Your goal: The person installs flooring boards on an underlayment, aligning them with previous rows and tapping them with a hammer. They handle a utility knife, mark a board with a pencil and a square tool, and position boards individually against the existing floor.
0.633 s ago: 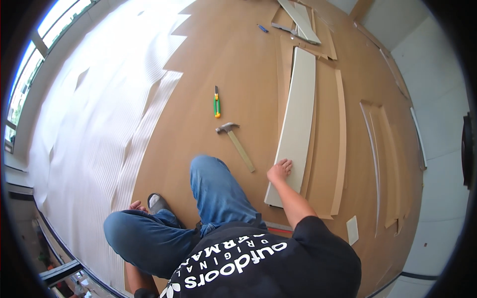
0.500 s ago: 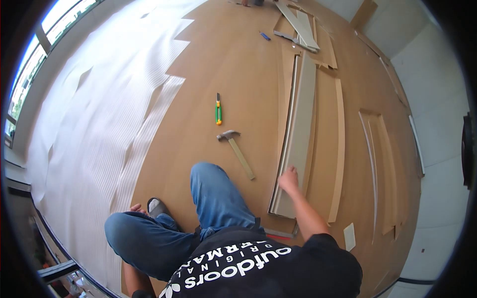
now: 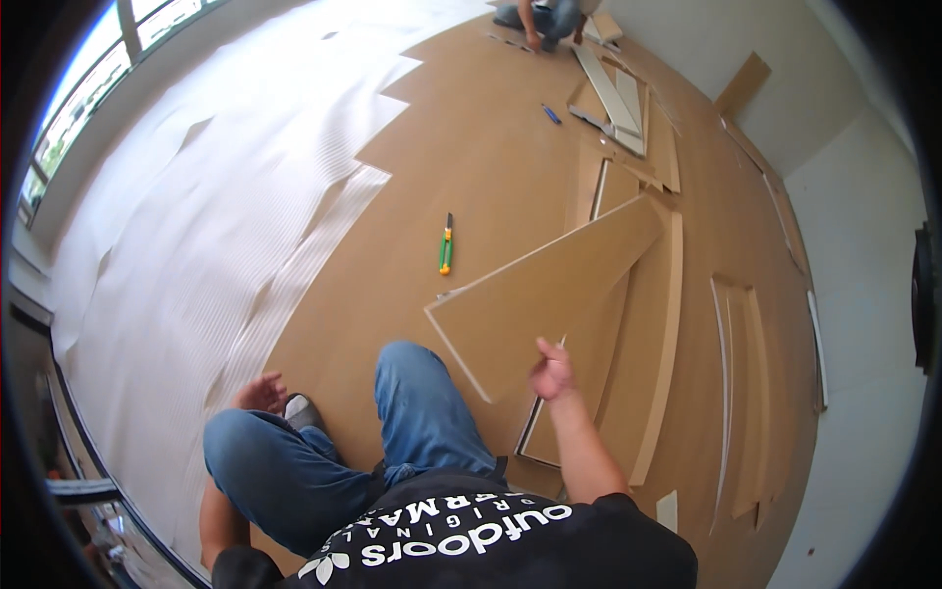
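The brown floor [image 3: 392, 245] is filling most of the space, with white foam underlay [image 3: 177, 294] covering its left side; the sheet is showing ripples, so a board landing on a fold could be rocking or sitting proud. An opened cardboard carton [image 3: 673, 294] is lying to the right. The plank [image 3: 540, 290] is slanting across it, brown face up, its wide near end pointing leftward, just beside the right knee [image 3: 402, 368]. If that end is lacking support, it could be dropping and chipping a corner or knocking the leg.

Of the hands, the right hand [image 3: 552, 373] is standing at the plank's near right edge, fingers partly curled; whether it is gripping or only touching, I cannot tell. A one-sided hold could be letting the board twist. The left hand [image 3: 259, 394] is hovering by the other knee, loosely open, holding nothing. Beyond the plank, a green-and-yellow knife [image 3: 446, 247] is lying with its blade exposed; a sweeping board could be pushing it about.
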Available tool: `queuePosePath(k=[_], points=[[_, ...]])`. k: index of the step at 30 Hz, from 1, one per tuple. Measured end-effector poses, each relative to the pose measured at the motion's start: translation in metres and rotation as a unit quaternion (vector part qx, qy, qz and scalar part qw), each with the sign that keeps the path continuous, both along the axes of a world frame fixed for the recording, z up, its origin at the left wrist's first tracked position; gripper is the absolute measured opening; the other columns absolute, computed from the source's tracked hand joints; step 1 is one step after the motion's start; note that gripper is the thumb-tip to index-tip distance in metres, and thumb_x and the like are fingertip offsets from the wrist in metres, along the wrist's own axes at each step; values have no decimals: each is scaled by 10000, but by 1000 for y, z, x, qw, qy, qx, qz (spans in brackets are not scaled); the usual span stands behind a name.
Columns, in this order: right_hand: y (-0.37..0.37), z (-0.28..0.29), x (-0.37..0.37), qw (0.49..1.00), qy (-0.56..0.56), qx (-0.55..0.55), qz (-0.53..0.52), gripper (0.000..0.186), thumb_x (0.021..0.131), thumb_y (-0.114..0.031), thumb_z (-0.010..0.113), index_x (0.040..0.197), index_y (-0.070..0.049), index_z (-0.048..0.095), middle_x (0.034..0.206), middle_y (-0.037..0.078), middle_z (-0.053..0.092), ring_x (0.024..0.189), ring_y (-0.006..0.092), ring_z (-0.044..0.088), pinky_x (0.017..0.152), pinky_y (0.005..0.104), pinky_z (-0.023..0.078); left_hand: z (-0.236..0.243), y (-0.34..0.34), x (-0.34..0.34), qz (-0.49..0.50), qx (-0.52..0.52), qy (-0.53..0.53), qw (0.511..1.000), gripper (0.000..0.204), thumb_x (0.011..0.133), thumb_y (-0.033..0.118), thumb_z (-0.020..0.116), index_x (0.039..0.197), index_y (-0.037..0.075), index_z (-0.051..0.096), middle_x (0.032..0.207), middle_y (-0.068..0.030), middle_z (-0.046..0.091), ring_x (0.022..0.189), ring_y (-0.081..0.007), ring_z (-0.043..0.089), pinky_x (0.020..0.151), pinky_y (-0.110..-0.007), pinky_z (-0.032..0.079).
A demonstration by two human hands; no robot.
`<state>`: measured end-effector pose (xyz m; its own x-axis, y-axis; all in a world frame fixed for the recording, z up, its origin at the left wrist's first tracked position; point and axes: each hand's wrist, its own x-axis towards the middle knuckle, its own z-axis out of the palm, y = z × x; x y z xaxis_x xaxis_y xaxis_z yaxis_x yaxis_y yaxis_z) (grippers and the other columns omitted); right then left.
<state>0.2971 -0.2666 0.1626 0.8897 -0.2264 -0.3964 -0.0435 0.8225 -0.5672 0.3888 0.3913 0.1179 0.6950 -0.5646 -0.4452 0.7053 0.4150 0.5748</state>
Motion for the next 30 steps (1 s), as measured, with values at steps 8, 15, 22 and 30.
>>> queuePosePath(k=[8,15,22,30], points=[[163,-47,90,989,27,113,95,174,1008,-115,649,1167,-43,656,1130,102,727,1065,256,696,954,402,574,12,-92,16,-11,-5,-88,996,655,1067,597,402,1442,79,545,1359,-127,656,1229,-269,629,1010,-405,498],[292,-50,77,959,135,169,185,201,1021,-187,653,1195,-86,660,1140,72,738,1053,231,695,965,365,567,53,-107,25,-24,142,-42,989,672,1038,529,559,1465,13,504,1379,-134,628,1214,-262,623,1044,-419,486],[273,-39,69,938,136,275,161,477,1027,-461,595,1309,-77,627,1273,127,693,1174,317,653,1019,479,545,32,-50,20,60,228,-99,967,552,948,360,760,1293,-54,641,1188,-118,716,1119,-211,653,953,-387,512],[138,-83,83,988,127,84,-40,624,1041,-583,450,1464,-132,531,1496,95,558,1369,323,519,1119,533,453,23,58,7,124,245,-18,961,630,928,348,767,1395,-32,580,1319,-135,664,1220,-231,611,1052,-397,452]])
